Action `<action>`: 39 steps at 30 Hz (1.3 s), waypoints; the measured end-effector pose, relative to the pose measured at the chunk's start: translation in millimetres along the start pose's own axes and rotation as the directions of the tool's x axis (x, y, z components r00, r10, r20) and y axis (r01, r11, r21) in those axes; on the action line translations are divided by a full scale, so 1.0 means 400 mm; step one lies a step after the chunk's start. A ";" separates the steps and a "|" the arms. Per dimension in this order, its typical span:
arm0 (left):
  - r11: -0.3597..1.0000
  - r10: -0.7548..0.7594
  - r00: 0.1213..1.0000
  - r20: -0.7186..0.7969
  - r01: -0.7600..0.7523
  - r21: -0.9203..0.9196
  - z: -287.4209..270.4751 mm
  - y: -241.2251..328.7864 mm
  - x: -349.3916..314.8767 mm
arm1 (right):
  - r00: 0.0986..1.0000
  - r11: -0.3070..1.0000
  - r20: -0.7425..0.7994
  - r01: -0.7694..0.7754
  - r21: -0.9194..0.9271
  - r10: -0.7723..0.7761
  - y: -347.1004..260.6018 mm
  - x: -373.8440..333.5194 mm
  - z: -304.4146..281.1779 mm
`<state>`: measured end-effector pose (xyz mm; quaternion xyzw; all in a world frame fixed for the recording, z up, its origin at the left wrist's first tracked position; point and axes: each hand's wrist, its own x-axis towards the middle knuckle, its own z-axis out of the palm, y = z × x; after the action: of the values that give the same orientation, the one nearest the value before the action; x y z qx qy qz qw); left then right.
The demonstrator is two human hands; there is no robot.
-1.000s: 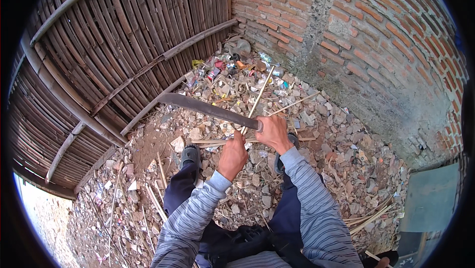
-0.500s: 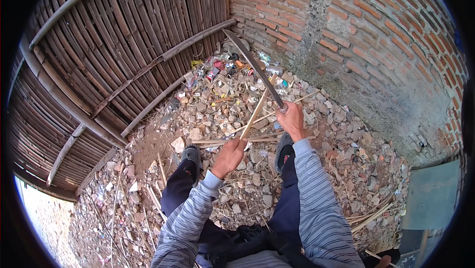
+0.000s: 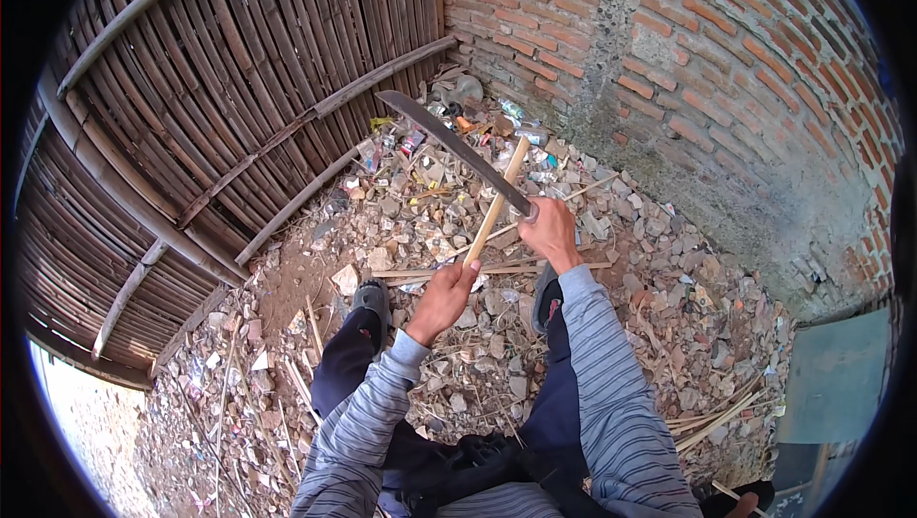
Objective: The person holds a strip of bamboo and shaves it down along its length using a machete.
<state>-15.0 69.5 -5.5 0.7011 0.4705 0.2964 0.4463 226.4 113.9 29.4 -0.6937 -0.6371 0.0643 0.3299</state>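
My right hand point(image 3: 551, 232) is closed round the handle of a machete point(image 3: 457, 147). Its long dark blade slants up and to the left, crossing over a pale bamboo strip point(image 3: 488, 222). That strip is gripped near its lower end by my left hand point(image 3: 441, 300) and points up and slightly right, away from me. The blade lies across the strip's upper half; whether the edge touches it I cannot tell. Below my hands, more bamboo strips point(image 3: 516, 268) lie crosswise on the rubble between my feet.
Broken stone and brick rubble point(image 3: 478, 346) covers the ground, with litter point(image 3: 420, 140) toward the corner. A bamboo wall point(image 3: 239, 69) stands on the left, a brick wall point(image 3: 688, 88) on the right. Cut strips point(image 3: 721, 415) lie at lower right, near a person's hand point(image 3: 743, 505).
The machete blade has swung to the left and lower across the strip. My right hand has shifted slightly left and down, while my left hand stays nearly in place.
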 end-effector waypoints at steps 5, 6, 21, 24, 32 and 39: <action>0.997 -0.063 0.997 0.035 0.064 -0.037 -0.013 -0.016 0.007 | 0.994 0.995 -0.080 0.070 -0.076 -0.076 -0.004 -0.012 0.020; 0.994 -0.059 0.997 0.041 0.062 -0.094 -0.007 -0.013 0.010 | 0.994 0.993 -0.035 0.097 -0.062 -0.099 -0.019 -0.024 0.011; 0.991 -0.029 0.995 0.091 0.041 -0.129 -0.017 -0.017 -0.023 | 0.888 0.938 -0.305 -0.313 0.146 0.344 0.187 0.042 -0.018; 0.952 -0.109 0.978 0.180 0.154 -0.263 -0.027 0.020 -0.018 | 0.891 0.918 -0.280 -0.281 0.278 0.358 0.183 0.040 -0.016; 0.796 -0.241 0.939 0.245 0.335 -0.504 -0.034 0.071 -0.017 | 0.969 0.769 -0.131 -0.080 0.634 0.210 0.073 0.008 -0.022; 0.924 -0.081 0.989 0.122 0.120 -0.362 -0.005 0.043 0.004 | 0.985 0.906 -0.174 0.063 0.419 0.012 0.009 -0.038 -0.026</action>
<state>-9.4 68.9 10.8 0.5946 0.4177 0.3189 0.6085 231.9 95.9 30.4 -0.6002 -0.5859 0.1362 0.5273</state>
